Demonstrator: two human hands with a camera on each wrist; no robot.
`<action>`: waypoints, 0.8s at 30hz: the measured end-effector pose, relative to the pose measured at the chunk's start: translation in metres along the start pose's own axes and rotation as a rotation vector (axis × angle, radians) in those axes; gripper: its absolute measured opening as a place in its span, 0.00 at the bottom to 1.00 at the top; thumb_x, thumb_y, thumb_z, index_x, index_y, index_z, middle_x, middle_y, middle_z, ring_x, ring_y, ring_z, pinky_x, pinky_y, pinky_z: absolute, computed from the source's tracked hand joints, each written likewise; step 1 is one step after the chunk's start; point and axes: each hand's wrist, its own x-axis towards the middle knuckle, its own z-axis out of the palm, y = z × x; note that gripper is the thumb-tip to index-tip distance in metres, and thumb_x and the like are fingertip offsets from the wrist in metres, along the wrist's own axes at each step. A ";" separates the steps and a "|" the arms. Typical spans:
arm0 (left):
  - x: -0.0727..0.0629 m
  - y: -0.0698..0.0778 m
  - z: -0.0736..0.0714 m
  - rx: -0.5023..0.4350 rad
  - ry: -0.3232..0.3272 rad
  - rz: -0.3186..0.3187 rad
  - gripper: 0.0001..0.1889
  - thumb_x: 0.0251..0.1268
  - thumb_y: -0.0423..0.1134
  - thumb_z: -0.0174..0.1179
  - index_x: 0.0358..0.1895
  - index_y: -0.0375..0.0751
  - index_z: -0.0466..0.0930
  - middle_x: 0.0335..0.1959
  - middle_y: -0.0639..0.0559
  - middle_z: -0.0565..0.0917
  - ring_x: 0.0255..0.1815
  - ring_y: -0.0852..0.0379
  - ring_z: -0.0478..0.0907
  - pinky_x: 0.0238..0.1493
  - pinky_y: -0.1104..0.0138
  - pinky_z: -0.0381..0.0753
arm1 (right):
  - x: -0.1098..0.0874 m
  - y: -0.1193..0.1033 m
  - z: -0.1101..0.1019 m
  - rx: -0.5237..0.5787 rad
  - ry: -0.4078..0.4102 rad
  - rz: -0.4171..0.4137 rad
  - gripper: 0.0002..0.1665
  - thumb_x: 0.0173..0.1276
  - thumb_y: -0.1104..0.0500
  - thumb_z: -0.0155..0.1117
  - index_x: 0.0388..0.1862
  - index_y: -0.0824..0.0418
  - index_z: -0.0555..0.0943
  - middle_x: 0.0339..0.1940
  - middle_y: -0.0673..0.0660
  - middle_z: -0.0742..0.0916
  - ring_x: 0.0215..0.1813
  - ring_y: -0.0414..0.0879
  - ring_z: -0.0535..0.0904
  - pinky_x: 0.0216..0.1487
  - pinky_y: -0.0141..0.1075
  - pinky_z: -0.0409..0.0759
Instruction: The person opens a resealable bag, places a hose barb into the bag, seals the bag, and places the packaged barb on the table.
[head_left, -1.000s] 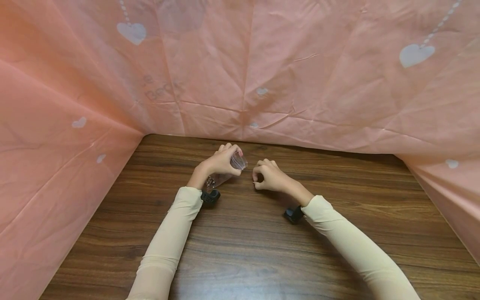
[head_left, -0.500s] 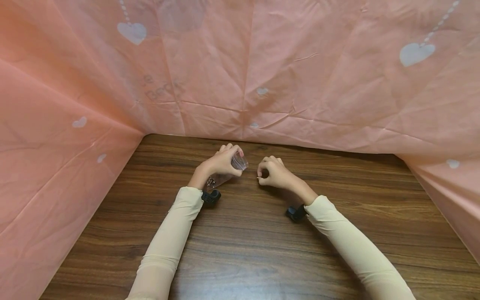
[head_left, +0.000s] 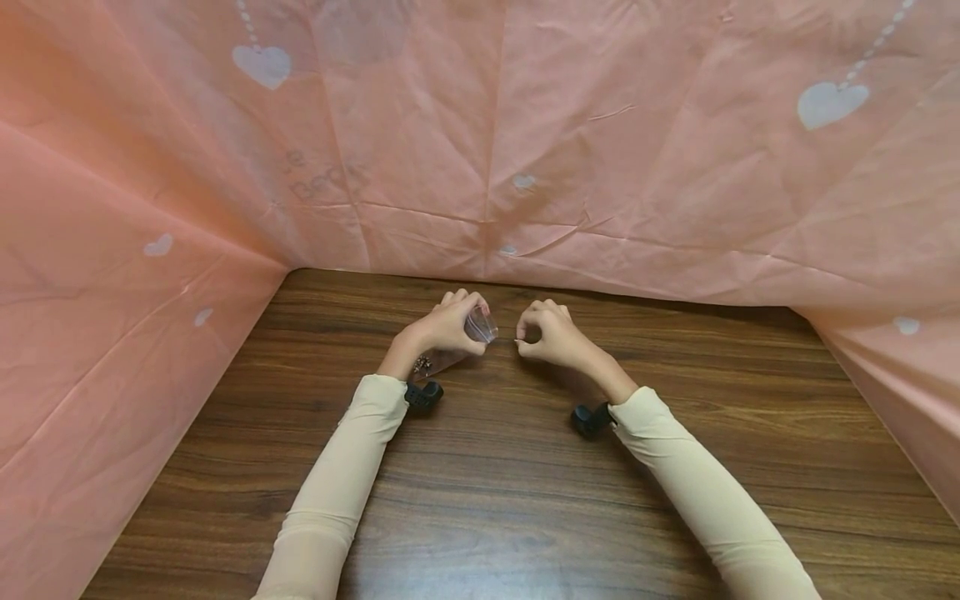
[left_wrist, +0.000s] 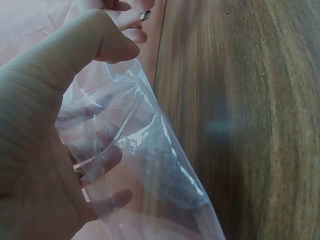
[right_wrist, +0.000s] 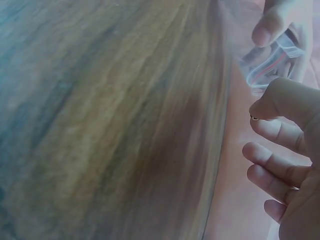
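My left hand [head_left: 442,327] holds a clear plastic zip bag [left_wrist: 150,135] near its mouth, thumb on one side and fingers on the other. The bag's mouth gapes between thumb and fingers and faces right. Several small metal pieces [head_left: 422,365] lie at the bag's lower end, near the left wrist. Just right of the mouth, apart from it, my right hand [head_left: 553,336] pinches a tiny shiny metal piece [right_wrist: 254,118] between thumb and index finger. Its exact kind is too small to tell. The right hand's other fingers are loosely bent.
Both hands are above a dark brown wooden table [head_left: 480,483], near its far edge. A pink cloth [head_left: 637,167] with white hearts hangs behind and along the sides. Black wrist cameras are strapped to both wrists.
My right hand has shifted slightly right and then toward the table's far edge, still pinching the metal piece. My left hand and the bag have barely moved.
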 end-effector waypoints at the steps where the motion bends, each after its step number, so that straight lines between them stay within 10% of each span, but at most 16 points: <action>1: 0.000 0.000 0.000 -0.001 -0.003 0.000 0.30 0.48 0.43 0.72 0.56 0.48 0.70 0.57 0.43 0.73 0.58 0.44 0.66 0.62 0.50 0.71 | 0.000 0.000 0.000 0.005 0.006 -0.003 0.06 0.57 0.64 0.72 0.28 0.57 0.81 0.41 0.58 0.84 0.47 0.55 0.71 0.53 0.49 0.59; 24: 0.003 0.000 0.007 0.043 -0.003 0.024 0.31 0.47 0.44 0.72 0.57 0.47 0.72 0.52 0.45 0.73 0.56 0.45 0.67 0.56 0.52 0.70 | 0.016 -0.021 -0.010 -0.027 0.073 -0.047 0.06 0.56 0.63 0.70 0.32 0.58 0.82 0.45 0.59 0.84 0.49 0.56 0.72 0.56 0.51 0.62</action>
